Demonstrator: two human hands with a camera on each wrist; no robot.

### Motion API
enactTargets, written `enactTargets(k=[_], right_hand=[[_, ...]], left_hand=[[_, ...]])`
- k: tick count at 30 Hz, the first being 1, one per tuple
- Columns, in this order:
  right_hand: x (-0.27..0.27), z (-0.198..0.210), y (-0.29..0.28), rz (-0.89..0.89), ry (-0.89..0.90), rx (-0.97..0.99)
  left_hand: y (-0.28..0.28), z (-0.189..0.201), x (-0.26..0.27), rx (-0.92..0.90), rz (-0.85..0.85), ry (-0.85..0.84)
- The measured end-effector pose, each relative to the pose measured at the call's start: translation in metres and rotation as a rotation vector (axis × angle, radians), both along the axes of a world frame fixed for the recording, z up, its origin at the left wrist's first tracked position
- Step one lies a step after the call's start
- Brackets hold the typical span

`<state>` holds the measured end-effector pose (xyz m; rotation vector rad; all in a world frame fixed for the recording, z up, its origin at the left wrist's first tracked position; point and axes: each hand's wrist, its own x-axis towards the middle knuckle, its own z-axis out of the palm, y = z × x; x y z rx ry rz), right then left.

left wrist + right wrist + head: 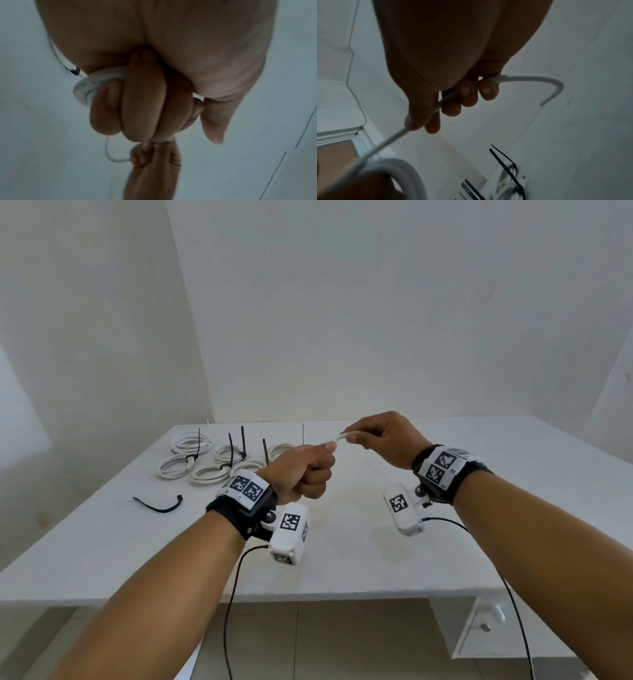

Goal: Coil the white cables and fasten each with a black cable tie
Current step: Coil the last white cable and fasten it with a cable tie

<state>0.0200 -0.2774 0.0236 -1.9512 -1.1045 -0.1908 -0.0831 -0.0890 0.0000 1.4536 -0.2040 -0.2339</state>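
Both hands are raised above the white table [376, 559]. My left hand [303, 474] is a fist that grips a white cable; its coiled loops [85, 92] bulge out beside the curled fingers. A short stretch of that cable [339, 438] runs to my right hand [383, 440], which pinches it between thumb and fingers [467, 92]. In the right wrist view the cable's free end [553, 86] curves out past the fingers. Several coiled white cables [191, 460] fastened with black ties lie at the table's back left.
A loose black cable tie [159, 505] lies bent on the table's left part. Upright tie tails [243, 440] stick up from the coils. White walls stand behind the table, and a drawer unit [489, 618] sits under its right side.
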Motion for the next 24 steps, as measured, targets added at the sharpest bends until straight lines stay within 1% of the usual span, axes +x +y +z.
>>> enactTargets(k=[3,6,8,10,11,15,16,17,19,21,24], right_hand=[[-0.012,-0.011,0.009,0.033,0.100,0.036],[-0.020,-0.023,0.021,0.052,0.161,0.061],[-0.025,-0.026,0.028,0.078,0.172,0.043],[-0.030,-0.027,0.032,0.070,0.141,0.002],[-0.033,-0.028,0.034,0.065,0.118,-0.026],[-0.038,-0.039,0.042,0.083,0.085,-0.192],[-0.039,-0.042,0.043,0.086,0.065,-0.225],[-0.041,-0.044,0.044,0.090,0.038,-0.252],[-0.044,-0.042,0.043,0.095,-0.020,-0.273],[-0.044,-0.035,0.041,0.098,-0.094,-0.287],[-0.044,-0.023,0.038,0.132,-0.164,-0.340]], left_hand=[[-0.007,0.009,-0.003,-0.225,-0.027,-0.014],[-0.013,0.018,-0.003,-0.428,-0.080,-0.081],[-0.015,0.023,-0.002,-0.584,-0.038,-0.112],[-0.017,0.028,-0.001,-0.696,0.053,-0.163],[-0.017,0.030,0.001,-0.724,0.121,-0.195],[-0.011,0.037,0.012,-0.728,0.499,-0.280],[-0.009,0.038,0.014,-0.671,0.593,-0.295],[-0.007,0.036,0.015,-0.551,0.682,-0.314],[-0.001,0.028,0.016,-0.154,0.803,-0.359],[0.004,0.017,0.014,0.202,0.814,-0.374],[0.012,0.004,0.012,0.580,0.716,-0.318]])
